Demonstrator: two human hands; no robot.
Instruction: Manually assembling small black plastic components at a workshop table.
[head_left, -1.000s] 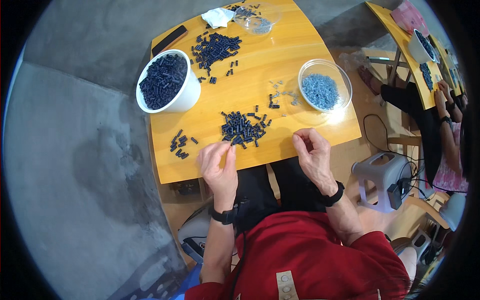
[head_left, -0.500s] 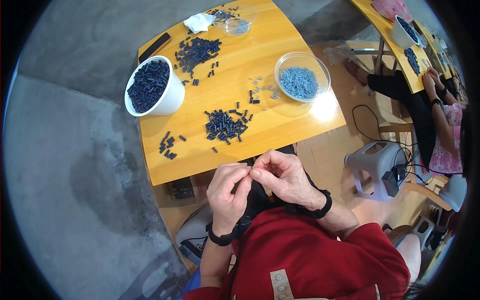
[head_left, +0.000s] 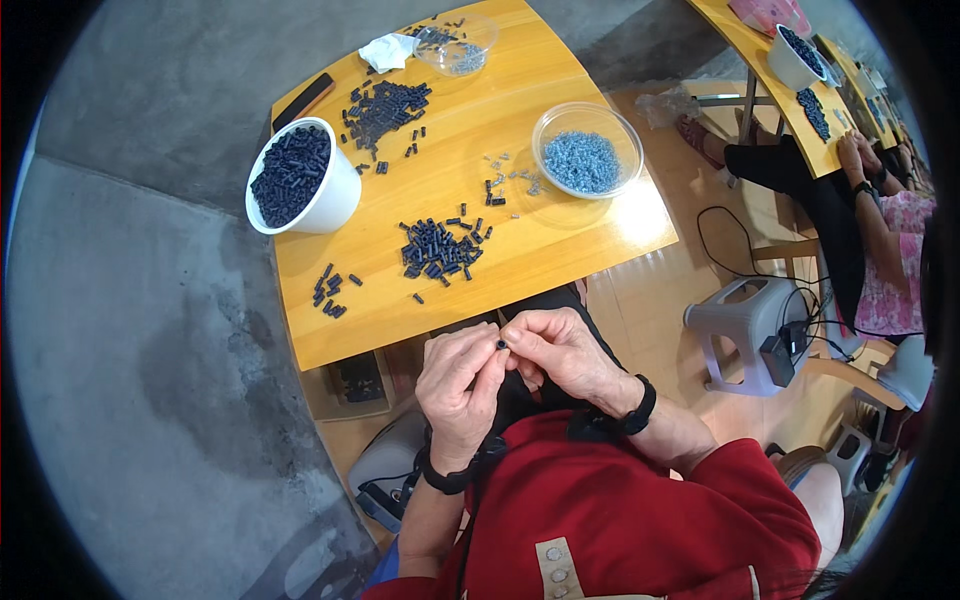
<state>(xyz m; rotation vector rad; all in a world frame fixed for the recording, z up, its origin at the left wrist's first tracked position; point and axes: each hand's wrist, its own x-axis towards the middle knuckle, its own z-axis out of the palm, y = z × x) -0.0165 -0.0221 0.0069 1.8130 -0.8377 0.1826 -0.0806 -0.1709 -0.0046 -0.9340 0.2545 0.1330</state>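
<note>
Small black plastic-looking tube [head_left: 501, 345] sits pinched in our left hand [head_left: 458, 388]; whether our right hand [head_left: 566, 354] grips it, we cannot tell. Loose pinching could drop it.

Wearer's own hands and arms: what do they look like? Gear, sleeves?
Both the left hand and right hand are ungloved. Each wrist has a black band: left wristband, right wristband. Forearms are uncovered. The right sleeve is short and plain red; only the left one's edge shows, also red.
</note>
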